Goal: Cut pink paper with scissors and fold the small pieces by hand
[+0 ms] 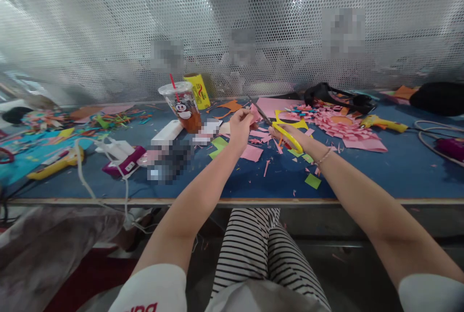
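Observation:
My left hand (240,122) pinches a small piece of pink paper (255,114) above the blue table. In my right hand (286,134) is a pair of scissors (289,139) with yellow handles, its blades pointing up and left beside the pink piece. Whether the blades touch the paper I cannot tell. Below my hands lie pink paper strips and scraps, a cut pink sheet (252,153) and a green square (312,181). A yellow paper with holes cut out (290,120) sits just behind the scissors.
A cup with a red straw (183,109) stands left of my hands, before a yellow box (198,91). To the right are layered pink paper petals (335,126) and a yellow glue gun (384,123). A purple power strip (123,162) with white cables lies left. A perforated metal screen (217,17) rises behind.

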`<control>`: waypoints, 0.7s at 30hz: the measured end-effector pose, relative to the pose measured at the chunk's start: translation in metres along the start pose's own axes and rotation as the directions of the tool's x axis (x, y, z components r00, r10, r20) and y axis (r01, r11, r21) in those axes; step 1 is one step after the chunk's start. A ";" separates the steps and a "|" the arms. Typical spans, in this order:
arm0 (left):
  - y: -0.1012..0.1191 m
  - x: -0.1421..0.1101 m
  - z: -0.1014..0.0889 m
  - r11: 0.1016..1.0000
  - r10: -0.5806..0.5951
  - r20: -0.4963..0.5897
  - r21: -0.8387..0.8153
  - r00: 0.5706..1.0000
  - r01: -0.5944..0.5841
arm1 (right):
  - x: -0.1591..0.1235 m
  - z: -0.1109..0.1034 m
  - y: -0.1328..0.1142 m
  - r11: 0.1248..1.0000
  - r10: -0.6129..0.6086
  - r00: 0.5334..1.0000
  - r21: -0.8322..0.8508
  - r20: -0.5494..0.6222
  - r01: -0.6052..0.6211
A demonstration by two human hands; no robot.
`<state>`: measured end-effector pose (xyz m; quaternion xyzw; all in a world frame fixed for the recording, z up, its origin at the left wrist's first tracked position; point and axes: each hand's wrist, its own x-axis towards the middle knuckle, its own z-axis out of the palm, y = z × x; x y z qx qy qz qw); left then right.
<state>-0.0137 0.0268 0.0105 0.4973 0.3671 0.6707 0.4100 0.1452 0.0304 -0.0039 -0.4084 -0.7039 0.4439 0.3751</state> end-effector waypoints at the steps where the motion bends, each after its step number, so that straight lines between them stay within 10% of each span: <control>1: 0.000 0.000 0.000 1.000 -0.009 0.000 -0.008 1.000 0.009 | 0.000 0.000 0.003 1.000 0.013 1.000 -0.003 -0.008 -0.013; 21: -0.001 0.000 0.001 0.999 -0.013 0.038 -0.040 0.999 0.015 | -0.015 0.000 -0.013 0.982 -0.003 1.000 -0.191 -0.026 -0.002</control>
